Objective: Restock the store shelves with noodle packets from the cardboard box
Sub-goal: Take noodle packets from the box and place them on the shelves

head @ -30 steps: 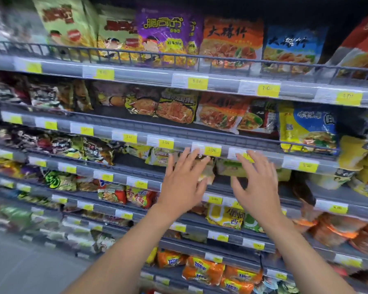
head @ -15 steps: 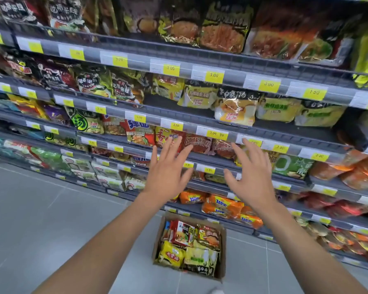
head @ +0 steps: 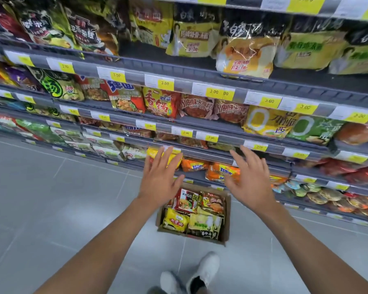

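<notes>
Grey floor tiles (head: 51, 209) fill the lower left of the head view. Beyond them rise the store shelves (head: 200, 78). Each shelf's front edge carries a strip of yellow price tags (head: 165, 83), and rows of shelved packets (head: 159, 102) stand behind the strips.

The cardboard box (head: 227, 217) stands open on the floor, just before the front edge of the lowest shelf. It holds noodle packets (head: 175, 222), yellow ones toward its near side and red and gold ones toward its far side.

The left hand (head: 159, 181) is held above the box's left far corner, palm down. Its fingers (head: 168, 155) are straight, spread and released, grasping nothing. Their tips overlap a yellow pack (head: 174, 161) at a lower shelf's front edge; whether they touch it cannot be told.

The right hand (head: 251, 183) is held above and to the right of the box, also palm down. Its fingers (head: 237, 158) are spread, slightly bent and released, and empty. They lie in front of the orange packs (head: 221, 169) on that same lower shelf.

Two pale shoes (head: 204, 270) stand on the floor at the bottom edge, just on the near side of the box.
</notes>
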